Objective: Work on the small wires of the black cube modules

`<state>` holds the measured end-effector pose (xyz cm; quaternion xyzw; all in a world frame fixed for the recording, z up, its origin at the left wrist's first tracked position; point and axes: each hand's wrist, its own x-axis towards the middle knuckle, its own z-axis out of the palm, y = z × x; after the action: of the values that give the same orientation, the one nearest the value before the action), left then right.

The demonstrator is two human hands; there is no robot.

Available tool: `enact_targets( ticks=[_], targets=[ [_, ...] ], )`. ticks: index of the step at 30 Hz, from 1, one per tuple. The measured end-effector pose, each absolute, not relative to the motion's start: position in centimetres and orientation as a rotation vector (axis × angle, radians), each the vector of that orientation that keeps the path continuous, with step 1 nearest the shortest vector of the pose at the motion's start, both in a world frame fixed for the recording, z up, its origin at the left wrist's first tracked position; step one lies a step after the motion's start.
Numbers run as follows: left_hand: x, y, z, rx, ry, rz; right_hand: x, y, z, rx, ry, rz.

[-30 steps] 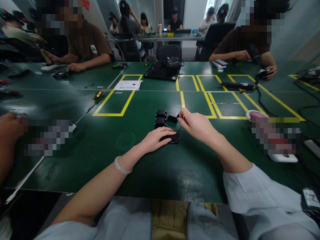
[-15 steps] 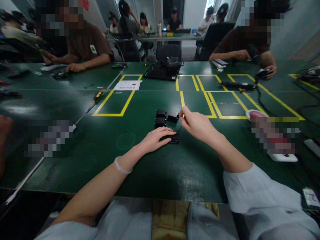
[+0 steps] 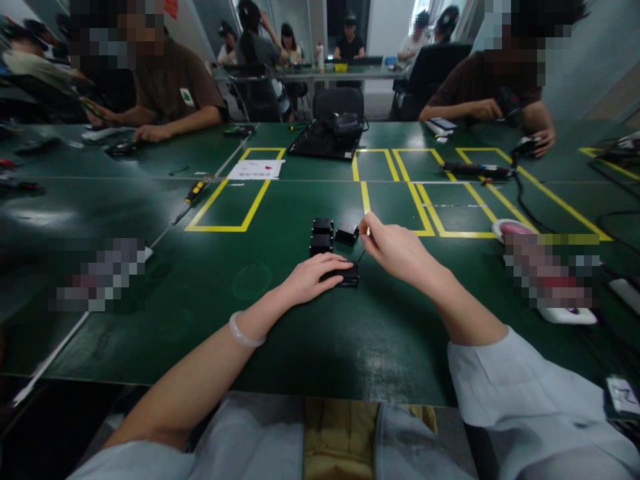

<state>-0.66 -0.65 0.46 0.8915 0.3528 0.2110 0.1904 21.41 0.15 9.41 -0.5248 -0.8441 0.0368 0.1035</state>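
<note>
My left hand lies on a small black box on the green table, fingers curved over its top and pressing it down. My right hand hovers just right of it, fingers pinched round a thin dark tool whose tip points down at the box. Behind them stand two more black boxes in a short stack-like row and a third one beside them.
Yellow tape rectangles mark the table. A screwdriver and a white paper lie at the far left, a black tray behind. A pink-and-white device and cables sit right. Other people work across the table.
My right hand has drawn slightly up and back with the tool. My left hand stays on the box. A person's arm at the left edge has withdrawn from view.
</note>
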Motion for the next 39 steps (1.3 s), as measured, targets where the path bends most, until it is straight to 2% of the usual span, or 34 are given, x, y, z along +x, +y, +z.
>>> enact_targets(
  ticks=[14, 22, 39],
  targets=[
    [-0.71, -0.59, 0.28, 2.515, 0.986, 0.594, 21.36, 0.07, 9.29, -1.583, -2.481, -0.011],
    [-0.79, -0.55, 0.22, 2.506, 0.983, 0.611, 21.47, 0.1, 9.28, -1.531, -2.48, 0.082],
    [-0.69, -0.63, 0.4, 2.508, 0.985, 0.605, 21.37, 0.13, 9.2, -1.553, -2.48, 0.02]
  ],
)
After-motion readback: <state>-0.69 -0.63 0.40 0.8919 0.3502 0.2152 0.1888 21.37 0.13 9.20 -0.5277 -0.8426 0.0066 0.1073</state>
